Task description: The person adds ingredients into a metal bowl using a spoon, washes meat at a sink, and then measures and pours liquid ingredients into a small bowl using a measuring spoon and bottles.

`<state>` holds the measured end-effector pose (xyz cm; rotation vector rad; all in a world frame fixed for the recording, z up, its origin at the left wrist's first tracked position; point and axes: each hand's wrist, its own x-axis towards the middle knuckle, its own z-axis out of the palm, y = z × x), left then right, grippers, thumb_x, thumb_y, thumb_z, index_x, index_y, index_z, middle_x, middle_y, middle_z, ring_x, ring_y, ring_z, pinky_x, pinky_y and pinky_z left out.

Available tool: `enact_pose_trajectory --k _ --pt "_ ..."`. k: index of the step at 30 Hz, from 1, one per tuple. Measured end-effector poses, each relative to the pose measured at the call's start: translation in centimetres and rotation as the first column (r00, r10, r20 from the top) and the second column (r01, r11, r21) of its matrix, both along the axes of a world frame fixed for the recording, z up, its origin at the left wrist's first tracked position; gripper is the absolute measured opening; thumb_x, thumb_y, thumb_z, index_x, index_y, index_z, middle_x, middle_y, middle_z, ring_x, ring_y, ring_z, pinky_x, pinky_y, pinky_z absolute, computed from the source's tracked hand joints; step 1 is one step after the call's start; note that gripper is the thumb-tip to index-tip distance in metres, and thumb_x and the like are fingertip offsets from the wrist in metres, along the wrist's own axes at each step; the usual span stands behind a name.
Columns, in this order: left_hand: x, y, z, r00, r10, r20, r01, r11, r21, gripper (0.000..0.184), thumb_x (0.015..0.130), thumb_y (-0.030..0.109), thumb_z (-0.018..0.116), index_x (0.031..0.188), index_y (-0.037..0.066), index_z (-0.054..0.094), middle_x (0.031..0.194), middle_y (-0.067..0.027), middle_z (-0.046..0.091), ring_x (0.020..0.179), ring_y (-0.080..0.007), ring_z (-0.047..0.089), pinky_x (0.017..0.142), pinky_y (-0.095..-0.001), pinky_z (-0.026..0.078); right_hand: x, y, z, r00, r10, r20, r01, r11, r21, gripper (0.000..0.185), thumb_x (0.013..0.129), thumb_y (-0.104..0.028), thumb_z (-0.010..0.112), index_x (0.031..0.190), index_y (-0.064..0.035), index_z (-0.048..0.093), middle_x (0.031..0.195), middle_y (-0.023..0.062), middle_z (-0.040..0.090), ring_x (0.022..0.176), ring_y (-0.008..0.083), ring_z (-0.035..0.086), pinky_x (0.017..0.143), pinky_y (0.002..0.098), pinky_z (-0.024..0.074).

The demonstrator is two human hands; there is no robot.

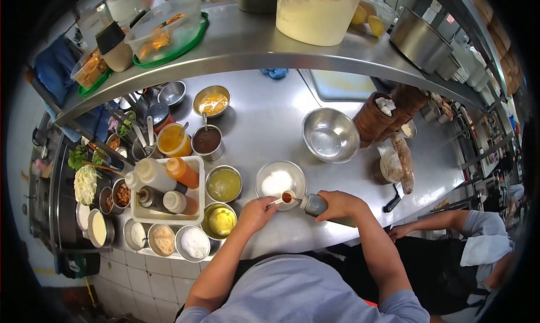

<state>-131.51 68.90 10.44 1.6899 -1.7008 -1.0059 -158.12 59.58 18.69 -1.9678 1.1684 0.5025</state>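
My left hand [258,212] is closed on the handle of a small white measuring spoon [288,195], which holds a dark reddish-brown substance. A bottle [314,204] lies tilted in my right hand [340,205], its narrow tip pointing left at the spoon. The spoon is over the near edge of a metal bowl [262,182] with white powder [277,182] inside. Left of that bowl stand a bowl of yellow-green liquid [224,184] and a bowl with yellow pieces [223,220].
A white bin [201,202] of squeeze bottles stands left. An empty metal bowl [331,135], brown cylindrical containers [374,120] and a knife [392,202] are right. Another person's arm [433,221] reaches in from the right. A shelf [242,47] crosses above the counter.
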Motion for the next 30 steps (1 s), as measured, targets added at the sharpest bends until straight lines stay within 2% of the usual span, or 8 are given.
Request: enact_pose_trajectory --k 21,30 --pt "0.4 -0.4 -0.6 1.000 0.012 -0.014 -0.012 1.000 0.020 0.028 0.089 0.031 0.061 0.110 0.013 0.068 0.081 -0.0149 0.068 0.077 -0.0349 0.065 0.069 -0.0446 0.050 0.0 -1.4 -0.1 0.997 0.064 -0.045 -0.065 0.997 -0.036 0.072 0.066 -0.045 0.080 0.122 -0.0066 0.056 0.114 0.0184 0.064 0.108 0.0346 0.060 0.093 0.0403 0.0470" --pt "0.6 -0.5 -0.6 1.000 0.017 -0.010 -0.016 0.997 0.073 0.031 0.089 0.031 0.061 0.115 0.015 0.067 0.083 -0.0147 0.068 0.078 -0.0332 0.065 0.069 -0.0432 0.050 0.8 -2.1 0.7 0.994 0.081 -0.070 -0.083 0.996 -0.018 0.073 0.065 -0.044 0.080 0.121 -0.0051 0.056 0.113 0.0182 0.065 0.106 0.0348 0.061 0.092 0.0403 0.0470"
